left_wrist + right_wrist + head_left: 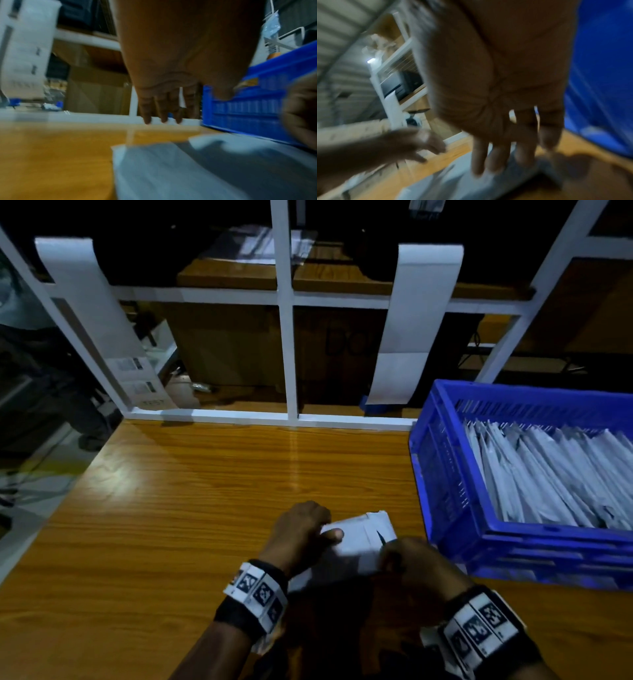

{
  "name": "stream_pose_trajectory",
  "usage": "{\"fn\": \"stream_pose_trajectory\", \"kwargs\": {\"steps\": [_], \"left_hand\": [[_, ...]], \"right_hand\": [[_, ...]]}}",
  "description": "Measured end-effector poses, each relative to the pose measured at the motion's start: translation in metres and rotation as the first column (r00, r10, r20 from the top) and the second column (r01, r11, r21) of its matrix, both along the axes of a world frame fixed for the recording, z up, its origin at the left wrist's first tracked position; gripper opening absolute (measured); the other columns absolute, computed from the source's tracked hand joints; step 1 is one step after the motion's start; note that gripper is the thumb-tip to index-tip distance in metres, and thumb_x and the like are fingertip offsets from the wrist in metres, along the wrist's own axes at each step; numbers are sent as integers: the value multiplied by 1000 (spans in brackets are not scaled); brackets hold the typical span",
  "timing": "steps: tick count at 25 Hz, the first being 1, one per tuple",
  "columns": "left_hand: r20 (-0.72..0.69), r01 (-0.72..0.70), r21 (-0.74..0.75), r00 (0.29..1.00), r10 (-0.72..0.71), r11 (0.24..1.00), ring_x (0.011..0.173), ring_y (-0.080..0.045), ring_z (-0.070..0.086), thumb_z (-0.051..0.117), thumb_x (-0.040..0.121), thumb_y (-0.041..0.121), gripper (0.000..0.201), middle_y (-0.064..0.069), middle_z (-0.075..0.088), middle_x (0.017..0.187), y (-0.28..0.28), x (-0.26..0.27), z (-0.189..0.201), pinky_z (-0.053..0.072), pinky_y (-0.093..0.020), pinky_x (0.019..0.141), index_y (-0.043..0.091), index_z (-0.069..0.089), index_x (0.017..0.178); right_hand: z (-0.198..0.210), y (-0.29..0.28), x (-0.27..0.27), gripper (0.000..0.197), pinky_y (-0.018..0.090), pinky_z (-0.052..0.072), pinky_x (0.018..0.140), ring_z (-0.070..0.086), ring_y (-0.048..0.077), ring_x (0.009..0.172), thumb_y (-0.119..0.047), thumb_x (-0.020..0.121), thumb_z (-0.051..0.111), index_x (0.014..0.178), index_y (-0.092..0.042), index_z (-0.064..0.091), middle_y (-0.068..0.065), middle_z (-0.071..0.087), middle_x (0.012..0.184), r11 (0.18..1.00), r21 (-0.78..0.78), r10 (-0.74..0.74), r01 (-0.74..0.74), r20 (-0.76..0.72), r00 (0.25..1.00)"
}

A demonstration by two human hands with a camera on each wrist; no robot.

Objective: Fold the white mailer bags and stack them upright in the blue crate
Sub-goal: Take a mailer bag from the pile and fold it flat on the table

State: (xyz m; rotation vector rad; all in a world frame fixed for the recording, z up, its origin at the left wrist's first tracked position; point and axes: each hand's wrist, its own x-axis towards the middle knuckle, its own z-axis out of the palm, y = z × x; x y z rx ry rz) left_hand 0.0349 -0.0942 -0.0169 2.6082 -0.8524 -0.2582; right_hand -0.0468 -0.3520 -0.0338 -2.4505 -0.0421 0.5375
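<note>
While the white mailer bag (359, 542) is being folded on the wooden table (205, 491), it is pressed by the left hand (301, 532), thumb on top; whether the right hand (414, 563) pinches its edge cannot be told. Should pressure ease, the fold could spring open. Just beside stands the blue crate (445, 508), holding upright bags. No writing is legible.

bare table (205, 491) left, blue crate (445, 474) blocking right
</note>
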Motion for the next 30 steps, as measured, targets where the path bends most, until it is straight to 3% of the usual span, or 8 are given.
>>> {"fn": "stream_pose_trajectory", "kwargs": {"steps": [3,5,9,14,19,21,26,30], "left_hand": [[61,-51,155,997,42,987,116,-29,58,48,88,58,59,-4,59,125,-16,-23,-30,51,-46,89,20,52,133],[-99,-31,233,994,55,972,104,-32,68,38,81,63,69,-8,66,118,-17,-38,-43,58,-50,75,15,51,130],[-8,-55,130,998,56,990,125,-28,60,25,97,59,65,-11,59,142,-11,-55,-67,52,-48,95,16,41,144],[48,-128,176,991,121,976,132,-30,55,29,97,57,64,-10,51,150,17,-54,-72,49,-57,97,21,42,148],[52,-180,226,984,172,957,129,-29,58,36,87,57,68,-6,55,147,20,-56,-63,48,-61,96,23,46,146],[74,-207,225,978,195,952,132,-29,55,48,85,53,74,-6,54,148,17,-52,-57,46,-62,99,18,41,149],[1,-145,307,988,152,941,139,-33,37,63,93,40,95,-14,42,147,2,-49,-25,11,-61,119,11,1,160],[-38,-28,377,998,46,926,134,-33,39,65,91,42,59,-11,51,136,-19,-57,3,14,-61,115,19,43,140]], "right_hand": [[-5,9,3,34,47,55,86,68,22,96,-11,74,54,88,-38,71,-4,71,97,962,201,-236,186,265,935],[-13,33,9,36,43,48,97,63,25,112,-16,83,48,111,-25,70,2,69,115,992,27,-117,122,544,831],[-26,70,-7,55,50,31,110,25,27,150,-32,96,30,150,-28,40,-1,31,162,931,-358,71,79,388,919],[-28,42,-21,61,51,22,117,4,21,155,-48,102,19,160,-27,14,-9,4,168,955,-295,66,43,350,934],[-23,45,-10,77,47,7,121,-14,10,152,-65,89,-7,159,-34,-3,-22,-20,159,952,-305,42,21,199,979],[-14,46,-5,75,46,13,119,-2,14,154,-60,90,4,159,-34,0,-18,-11,165,952,-305,19,28,149,989],[24,47,-12,80,45,29,107,26,31,138,-52,93,56,158,-31,14,4,26,152,937,-349,-10,20,32,999],[28,46,-43,78,40,34,101,31,27,127,-61,76,74,138,-26,42,4,34,132,905,-424,-48,47,10,999]]}}
